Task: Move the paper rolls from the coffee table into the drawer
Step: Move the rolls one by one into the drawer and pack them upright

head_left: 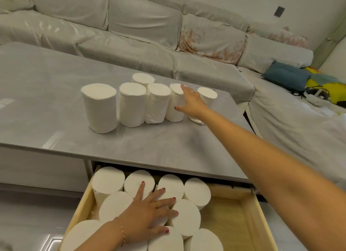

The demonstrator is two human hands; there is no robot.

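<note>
Roughly halfway, I press my left hand [148, 216], fingers spread flat, on the rolls packed in the drawer [245, 209], while my right hand [189, 104] opens around one of six rolls [177, 102] left on the coffee table [56, 93].

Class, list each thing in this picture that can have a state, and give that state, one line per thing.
Drawer: pulled open, part filled with upright rolls.
Rolls on the coffee table: six, all standing upright.
Coffee table: rolls not yet cleared.
Right hand: open, fingers against one table roll.
Left hand: flat, spread on the rolls in the drawer.
</note>
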